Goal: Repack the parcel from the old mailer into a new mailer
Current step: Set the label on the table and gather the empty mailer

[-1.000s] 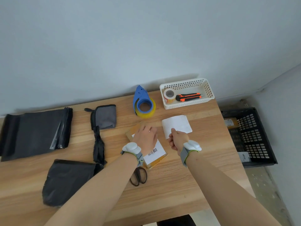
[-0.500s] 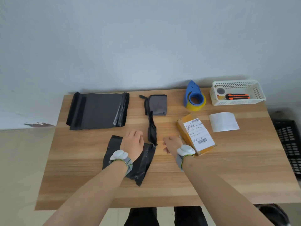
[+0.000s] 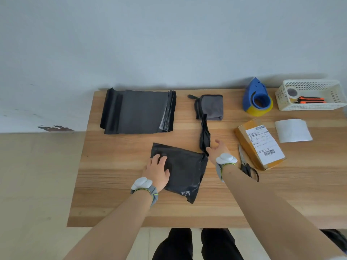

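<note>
A crumpled black old mailer (image 3: 185, 169) lies flat on the wooden table (image 3: 116, 177) in front of me. My left hand (image 3: 156, 170) rests on its left part with fingers spread. My right hand (image 3: 216, 150) hovers open at the mailer's top right corner, beside a twisted black plastic strip (image 3: 204, 135). The brown parcel box (image 3: 260, 143) with a white barcode label lies to the right, clear of both hands. A stack of new black mailers (image 3: 139, 111) sits at the back left.
Scissors (image 3: 247, 166) lie between my right wrist and the box. A folded grey cloth (image 3: 212, 106), a blue tape dispenser (image 3: 257, 100), a white label sheet (image 3: 293, 130) and a white basket (image 3: 309, 95) with an orange knife stand along the back and right.
The view has swung left. Both hands left the box and label sheet; my left hand now lies on the old mailer and my right hand has reached its upper right corner.
</note>
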`<action>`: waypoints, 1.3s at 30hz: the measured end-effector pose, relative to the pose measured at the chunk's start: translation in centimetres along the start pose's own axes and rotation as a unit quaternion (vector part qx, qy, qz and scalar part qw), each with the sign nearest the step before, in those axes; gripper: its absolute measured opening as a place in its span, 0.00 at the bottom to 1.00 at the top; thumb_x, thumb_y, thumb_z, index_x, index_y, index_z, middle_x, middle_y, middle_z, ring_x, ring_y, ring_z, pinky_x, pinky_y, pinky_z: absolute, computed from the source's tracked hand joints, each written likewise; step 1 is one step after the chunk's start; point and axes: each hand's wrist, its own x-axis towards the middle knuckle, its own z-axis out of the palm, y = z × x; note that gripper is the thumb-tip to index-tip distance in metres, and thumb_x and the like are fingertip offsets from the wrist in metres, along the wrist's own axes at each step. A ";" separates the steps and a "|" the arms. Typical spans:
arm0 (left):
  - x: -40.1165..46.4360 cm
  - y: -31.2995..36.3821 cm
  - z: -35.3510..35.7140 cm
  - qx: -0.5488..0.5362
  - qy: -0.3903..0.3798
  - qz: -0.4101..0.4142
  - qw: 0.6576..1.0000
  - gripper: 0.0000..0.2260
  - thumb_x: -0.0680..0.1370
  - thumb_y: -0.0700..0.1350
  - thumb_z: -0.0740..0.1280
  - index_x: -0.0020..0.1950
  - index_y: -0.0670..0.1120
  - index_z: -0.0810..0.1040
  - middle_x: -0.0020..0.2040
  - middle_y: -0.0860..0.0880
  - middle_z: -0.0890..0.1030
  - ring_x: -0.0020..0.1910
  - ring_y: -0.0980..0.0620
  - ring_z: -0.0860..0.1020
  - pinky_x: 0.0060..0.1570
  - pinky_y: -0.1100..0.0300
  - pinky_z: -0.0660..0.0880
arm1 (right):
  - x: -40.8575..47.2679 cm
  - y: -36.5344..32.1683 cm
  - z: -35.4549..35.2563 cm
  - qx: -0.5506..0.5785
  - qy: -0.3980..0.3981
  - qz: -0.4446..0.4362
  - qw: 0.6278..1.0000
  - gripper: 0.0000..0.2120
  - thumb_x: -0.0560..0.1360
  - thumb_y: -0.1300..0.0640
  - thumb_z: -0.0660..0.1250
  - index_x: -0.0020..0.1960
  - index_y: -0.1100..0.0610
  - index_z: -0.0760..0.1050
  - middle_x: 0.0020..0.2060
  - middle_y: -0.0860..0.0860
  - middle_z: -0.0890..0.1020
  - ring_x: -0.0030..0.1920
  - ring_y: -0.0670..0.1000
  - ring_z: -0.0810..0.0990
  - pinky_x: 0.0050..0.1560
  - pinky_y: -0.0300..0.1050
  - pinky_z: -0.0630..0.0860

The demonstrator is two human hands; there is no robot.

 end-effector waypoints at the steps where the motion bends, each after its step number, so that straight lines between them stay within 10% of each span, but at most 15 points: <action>1: 0.0 -0.1 0.2 -0.009 0.005 -0.008 1.000 0.24 0.79 0.52 0.61 0.75 0.55 0.61 0.77 0.51 0.59 0.73 0.45 0.61 0.64 0.50 0.70 | 0.2 -0.1 0.0 0.013 -0.006 0.002 1.000 0.29 0.78 0.57 0.65 0.76 0.56 0.59 0.54 0.55 0.80 0.50 0.59 0.82 0.55 0.52 0.78; 8: 1.0 0.0 -1.0 -0.198 0.002 -0.186 0.962 0.34 0.76 0.52 0.68 0.77 0.48 0.56 0.70 0.42 0.68 0.63 0.38 0.72 0.56 0.49 0.73 | -0.9 1.1 0.7 0.013 0.000 0.020 1.000 0.16 0.75 0.59 0.66 0.62 0.58 0.78 0.37 0.52 0.81 0.33 0.52 0.76 0.40 0.47 0.77; 16: 2.9 1.4 -3.1 -0.351 -0.044 -0.190 0.916 0.11 0.78 0.46 0.66 0.58 0.44 0.72 0.51 0.45 0.79 0.49 0.42 0.78 0.48 0.53 0.75 | -4.0 1.0 0.1 0.146 -0.010 0.003 0.989 0.06 0.79 0.62 0.61 0.48 0.53 0.75 0.41 0.54 0.78 0.34 0.50 0.72 0.33 0.43 0.67; 22: 3.7 3.6 -4.2 -0.438 -0.024 -0.219 0.872 0.17 0.80 0.45 0.60 0.69 0.45 0.67 0.60 0.44 0.76 0.55 0.41 0.76 0.53 0.51 0.72 | -5.2 0.4 -2.3 0.302 -0.098 0.071 0.946 0.04 0.77 0.57 0.63 0.48 0.52 0.77 0.51 0.52 0.77 0.52 0.52 0.75 0.54 0.53 0.77; 27: 4.1 6.3 -5.0 -0.484 -0.032 -0.183 0.855 0.11 0.82 0.44 0.58 0.64 0.46 0.68 0.56 0.50 0.75 0.57 0.45 0.75 0.58 0.50 0.73 | -5.4 1.1 -3.3 0.208 -0.132 0.010 0.969 0.10 0.75 0.50 0.71 0.42 0.54 0.74 0.40 0.51 0.79 0.39 0.49 0.76 0.40 0.44 0.77; 32: 3.4 10.3 -6.1 -0.626 -0.128 -0.172 0.750 0.10 0.83 0.40 0.53 0.62 0.51 0.67 0.53 0.48 0.77 0.49 0.44 0.79 0.47 0.50 0.79 | -5.7 2.0 -3.2 0.093 -0.069 -0.079 0.990 0.12 0.71 0.55 0.75 0.47 0.53 0.72 0.46 0.51 0.77 0.41 0.51 0.75 0.41 0.43 0.75; 36: 2.6 13.5 -6.2 -0.628 -0.198 -0.158 0.735 0.16 0.78 0.56 0.60 0.60 0.48 0.72 0.48 0.47 0.78 0.48 0.46 0.78 0.50 0.52 0.75 | -7.0 2.4 -4.9 0.070 -0.022 -0.090 0.993 0.09 0.73 0.59 0.71 0.51 0.54 0.74 0.44 0.50 0.78 0.40 0.49 0.77 0.36 0.37 0.74; 39: 2.4 16.4 -5.6 -0.598 -0.262 -0.107 0.750 0.33 0.69 0.70 0.67 0.69 0.56 0.70 0.66 0.56 0.74 0.66 0.52 0.71 0.69 0.48 0.66 | -7.5 3.7 -7.0 0.080 0.050 -0.077 0.993 0.06 0.73 0.57 0.69 0.50 0.54 0.76 0.44 0.48 0.80 0.42 0.49 0.78 0.40 0.38 0.74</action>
